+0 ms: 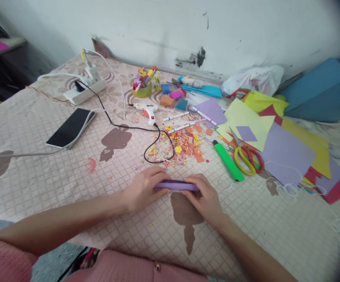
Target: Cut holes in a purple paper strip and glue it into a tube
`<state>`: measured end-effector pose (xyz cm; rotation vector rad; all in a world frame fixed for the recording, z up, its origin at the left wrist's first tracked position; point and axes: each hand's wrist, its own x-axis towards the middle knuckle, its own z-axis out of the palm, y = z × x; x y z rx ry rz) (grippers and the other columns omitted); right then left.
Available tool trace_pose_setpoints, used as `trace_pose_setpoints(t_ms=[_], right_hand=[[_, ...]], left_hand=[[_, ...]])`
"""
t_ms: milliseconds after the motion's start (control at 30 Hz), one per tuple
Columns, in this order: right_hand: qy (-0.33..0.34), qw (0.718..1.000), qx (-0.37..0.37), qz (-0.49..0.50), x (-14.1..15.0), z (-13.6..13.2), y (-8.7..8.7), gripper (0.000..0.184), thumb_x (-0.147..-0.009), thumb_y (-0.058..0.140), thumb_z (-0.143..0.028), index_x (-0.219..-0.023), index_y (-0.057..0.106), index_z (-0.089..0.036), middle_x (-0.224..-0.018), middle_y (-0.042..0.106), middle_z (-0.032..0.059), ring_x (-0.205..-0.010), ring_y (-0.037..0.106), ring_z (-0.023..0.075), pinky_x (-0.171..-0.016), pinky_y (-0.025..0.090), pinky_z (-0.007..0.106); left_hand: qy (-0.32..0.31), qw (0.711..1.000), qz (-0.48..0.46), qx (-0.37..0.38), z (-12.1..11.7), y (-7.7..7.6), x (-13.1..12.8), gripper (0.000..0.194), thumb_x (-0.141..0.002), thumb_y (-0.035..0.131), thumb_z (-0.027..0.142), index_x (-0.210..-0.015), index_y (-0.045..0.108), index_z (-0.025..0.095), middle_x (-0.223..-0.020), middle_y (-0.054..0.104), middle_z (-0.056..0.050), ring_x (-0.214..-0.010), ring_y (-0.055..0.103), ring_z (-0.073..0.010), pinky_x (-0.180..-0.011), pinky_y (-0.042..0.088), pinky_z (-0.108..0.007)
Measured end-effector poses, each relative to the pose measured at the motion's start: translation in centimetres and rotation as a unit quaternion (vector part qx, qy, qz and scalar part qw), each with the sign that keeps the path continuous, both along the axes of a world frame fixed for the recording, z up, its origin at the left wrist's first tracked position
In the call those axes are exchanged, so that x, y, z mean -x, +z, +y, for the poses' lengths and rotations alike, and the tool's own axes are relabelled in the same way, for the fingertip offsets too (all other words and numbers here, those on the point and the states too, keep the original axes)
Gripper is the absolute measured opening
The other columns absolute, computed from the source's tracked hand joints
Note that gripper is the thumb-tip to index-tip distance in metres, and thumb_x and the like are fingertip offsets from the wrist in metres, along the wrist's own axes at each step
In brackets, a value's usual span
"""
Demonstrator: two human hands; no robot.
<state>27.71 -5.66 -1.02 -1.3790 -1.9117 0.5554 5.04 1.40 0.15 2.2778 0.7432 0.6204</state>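
Observation:
A folded strip of purple paper (176,185) is held level above the patterned tablecloth (123,239), close to the table's front. My left hand (146,188) grips its left end, thumb below and fingers above. At the right end, my right hand (205,197) pinches it the same way. Just beyond the hands lies a heap of coloured paper scraps (184,145), with a black cord looped across it. To the right are a green utility knife (228,161) and scissors (246,156) with yellow and red handles.
A white glue gun (149,111) lies behind the scraps. Coloured paper sheets (290,150) and loose white string (290,192) spread over the right side. At left are a black phone (70,127) and a power strip (84,92) with cables. A green bowl (142,92) holds paper pieces.

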Motion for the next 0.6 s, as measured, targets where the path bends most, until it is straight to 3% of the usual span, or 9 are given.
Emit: trace_pose_setpoints(t_ms=[100, 300, 467, 600], right_hand=[[0.025, 1.0, 0.007, -0.002, 0.0, -0.1, -0.1, 0.022, -0.089, 0.063, -0.021, -0.109, 0.054, -0.025, -0.099, 0.06, 0.0058, -0.094, 0.057, 0.0214, -0.082, 0.05, 0.038], [0.034, 0.999, 0.022, 0.027, 0.2, -0.1, -0.1, 0.041, -0.085, 0.067, -0.028, -0.122, 0.049, -0.026, -0.111, 0.058, 0.0082, -0.103, 0.057, 0.0234, -0.086, 0.051, 0.038], [-0.008, 0.997, 0.01, 0.071, -0.5, 0.0, 0.0, 0.034, -0.089, 0.058, -0.027, -0.122, 0.051, -0.026, -0.11, 0.058, 0.0075, -0.094, 0.059, 0.0204, -0.079, 0.052, 0.034], [-0.026, 0.998, -0.035, 0.041, -0.8, 1.6, 1.0, 0.021, -0.091, 0.054, -0.022, -0.111, 0.059, -0.026, -0.103, 0.062, 0.0057, -0.089, 0.06, 0.0185, -0.08, 0.051, 0.033]], left_hand=[[-0.015, 1.0, 0.008, 0.011, -0.2, 0.3, 0.0, 0.032, -0.088, 0.062, 0.031, -0.114, 0.057, 0.014, -0.107, 0.062, -0.011, -0.097, 0.058, -0.0224, -0.084, 0.048, -0.036], [-0.013, 0.999, -0.002, 0.045, -0.4, 0.8, 0.1, 0.015, -0.088, 0.059, 0.024, -0.101, 0.057, 0.017, -0.098, 0.062, -0.005, -0.089, 0.058, -0.0172, -0.078, 0.048, -0.029], [0.053, 0.996, -0.035, 0.066, 0.4, 2.0, 2.3, 0.008, -0.083, 0.06, 0.018, -0.09, 0.055, 0.018, -0.101, 0.06, -0.004, -0.09, 0.057, -0.0152, -0.077, 0.046, -0.026], [0.151, 0.983, -0.066, 0.086, 2.9, 2.7, 5.5, 0.009, -0.081, 0.063, 0.025, -0.082, 0.058, 0.018, -0.096, 0.055, -0.003, -0.084, 0.053, -0.0146, -0.074, 0.043, -0.027]])
